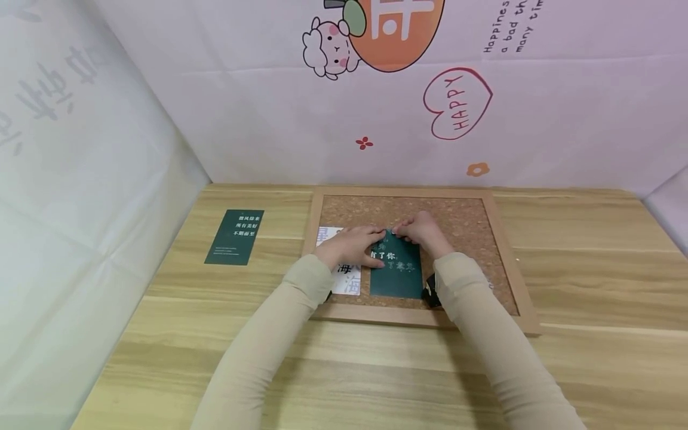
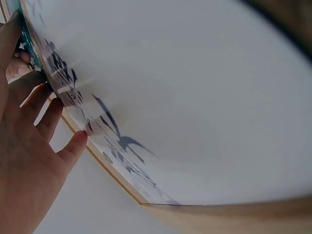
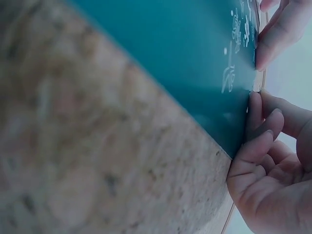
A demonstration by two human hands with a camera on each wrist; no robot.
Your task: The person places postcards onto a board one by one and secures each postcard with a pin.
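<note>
A dark green card [image 1: 396, 280] with white writing lies on a wood-framed cork board [image 1: 467, 215]. My left hand [image 1: 352, 246] presses it near its left side with spread fingers, the palm above a white card [image 1: 350, 285] with grey and black characters. At the green card's top edge, my right hand [image 1: 421, 232] has thumb and forefinger pinched together on a small pin-like thing, mostly hidden by the fingertips; I cannot tell its exact kind. In the right wrist view, the curled fingers of the right hand [image 3: 273, 161] rest by the card's corner, near the left fingertips.
Another green card [image 1: 235, 237] lies on the wooden table [image 1: 344, 370] left of the board. A black object [image 1: 432, 294] shows partly beside the right sleeve, on the board's lower part. White printed cloth [image 1: 258, 131] stands behind and to the left of the table.
</note>
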